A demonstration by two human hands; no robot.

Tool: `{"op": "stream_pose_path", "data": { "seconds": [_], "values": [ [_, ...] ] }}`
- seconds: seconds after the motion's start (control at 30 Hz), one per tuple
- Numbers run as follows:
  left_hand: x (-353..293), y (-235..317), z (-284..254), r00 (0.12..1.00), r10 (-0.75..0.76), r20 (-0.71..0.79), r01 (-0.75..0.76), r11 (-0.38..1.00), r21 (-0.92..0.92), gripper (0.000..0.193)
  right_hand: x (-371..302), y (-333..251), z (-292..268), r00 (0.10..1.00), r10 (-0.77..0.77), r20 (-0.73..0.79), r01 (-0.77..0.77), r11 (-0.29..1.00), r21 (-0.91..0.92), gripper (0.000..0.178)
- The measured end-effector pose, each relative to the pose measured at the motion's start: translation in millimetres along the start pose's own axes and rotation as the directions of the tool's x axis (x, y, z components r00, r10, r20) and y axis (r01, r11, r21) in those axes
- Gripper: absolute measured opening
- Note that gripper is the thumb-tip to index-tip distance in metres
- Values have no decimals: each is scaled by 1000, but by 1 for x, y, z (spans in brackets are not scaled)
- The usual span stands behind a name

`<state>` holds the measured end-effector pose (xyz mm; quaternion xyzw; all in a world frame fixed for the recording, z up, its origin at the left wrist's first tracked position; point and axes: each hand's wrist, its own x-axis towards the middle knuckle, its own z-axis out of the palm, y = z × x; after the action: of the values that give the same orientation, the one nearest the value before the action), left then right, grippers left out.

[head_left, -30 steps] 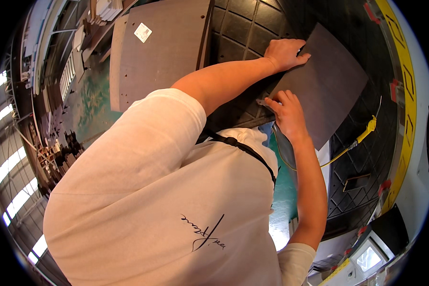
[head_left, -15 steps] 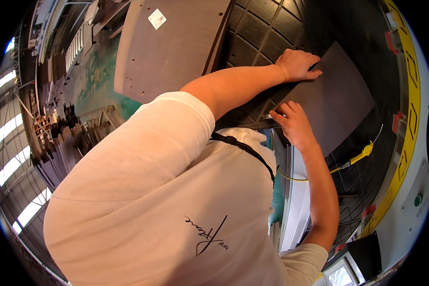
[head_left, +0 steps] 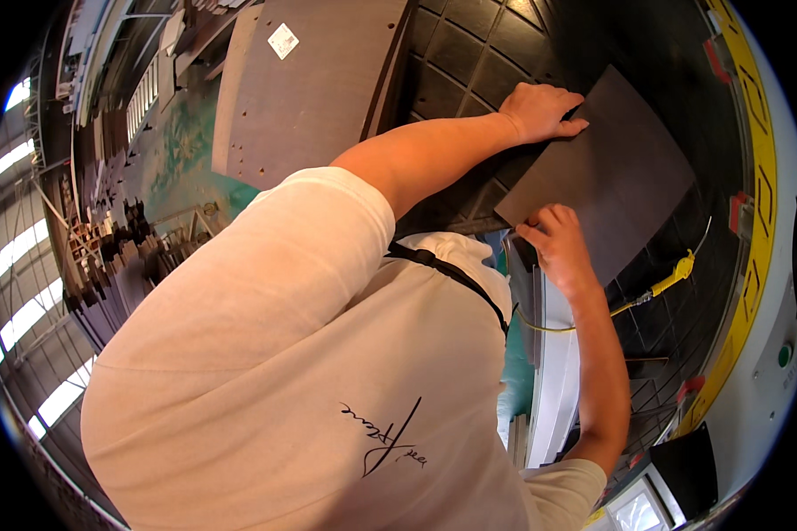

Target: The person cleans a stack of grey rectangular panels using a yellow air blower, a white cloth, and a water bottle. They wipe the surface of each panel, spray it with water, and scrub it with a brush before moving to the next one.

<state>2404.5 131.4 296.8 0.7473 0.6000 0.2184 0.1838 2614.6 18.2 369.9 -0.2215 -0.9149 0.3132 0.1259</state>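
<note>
Fingers of the left hand [head_left: 540, 111] lie flat and close together on the far edge of a dark rectangular panel [head_left: 620, 173], thumb side tucked at the panel's upper left corner. Fingers of the right hand [head_left: 558, 248] curl over the near edge, pinching that edge close to the lower left corner; the fingertips wrapped underneath cannot be seen.

Panel position: lying flat on the black gridded machine bed [head_left: 478, 62], skewed to the grid lines, well inside the yellow border strip [head_left: 757, 177] that runs along the bed's right side. Both hands are in contact with it at once, one at each of its left-hand corners.

Judged step: seating or aligning the panel on the bed. It is already down, not carried, and the grip reads as a sliding or squaring hold rather than a lift.

Judged requirement for the next move: both hands acting together so the panel turns or slides without one corner lifting, with the near edge kept clear of the yellow coiled hose [head_left: 655, 288] that lies just beside the lower right of the panel.

Other items: a larger brown board with a small white label [head_left: 310, 97] rests to the left of the bed, apart from the dark panel. A green round button [head_left: 784, 354] sits on the pale machine housing at right.
</note>
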Motion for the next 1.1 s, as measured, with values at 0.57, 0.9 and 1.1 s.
{"op": "stream_pose_path", "data": {
  "seconds": [0.57,0.9,1.1],
  "values": [
    [1,13,-8,996,-80,-23,81,996,27,40,-100,-123,48,108,938,-329,-481,339,808,20],
    [9,19,-48,874,-274,401,424,27,-905,64,-160,-201,-55,33,789,-614,-601,506,619,15],
    [11,148,-78,936,-14,352,341,-216,-915,104,-157,-245,-198,-30,232,-972,-804,572,161,17]
  ]
}}
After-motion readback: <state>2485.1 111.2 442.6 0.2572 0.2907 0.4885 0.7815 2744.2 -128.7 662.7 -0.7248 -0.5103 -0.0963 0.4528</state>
